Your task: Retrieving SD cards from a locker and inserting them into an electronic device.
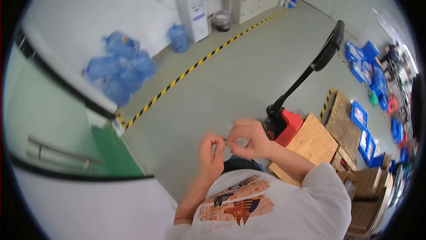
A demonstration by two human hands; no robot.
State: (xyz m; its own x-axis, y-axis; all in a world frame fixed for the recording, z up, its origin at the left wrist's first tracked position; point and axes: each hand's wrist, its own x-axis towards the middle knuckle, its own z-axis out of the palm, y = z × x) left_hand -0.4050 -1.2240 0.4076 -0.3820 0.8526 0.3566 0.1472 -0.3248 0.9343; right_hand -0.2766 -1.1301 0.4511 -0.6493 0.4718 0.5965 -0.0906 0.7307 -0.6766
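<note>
In front of my body, above the grey floor, my left hand (211,155) and my right hand (249,139) meet at the fingertips. The thumb and fingers of each are pinched together. Between them is a small thing, too tiny and blurred to name. A bit of something clear shows at the upper edge of my right hand. Just beyond my right hand stands a red pallet truck (288,127) with its black handle (330,45) tilted up to the right.
Wooden boards (310,144) and cardboard boxes (366,184) lie at my right, with blue trays (366,147) beyond. Blue water bottles (120,69) are piled by the wall at left, near a water dispenser (194,16). Yellow-black tape (195,65) crosses the floor. A glass door (57,120) is at left.
</note>
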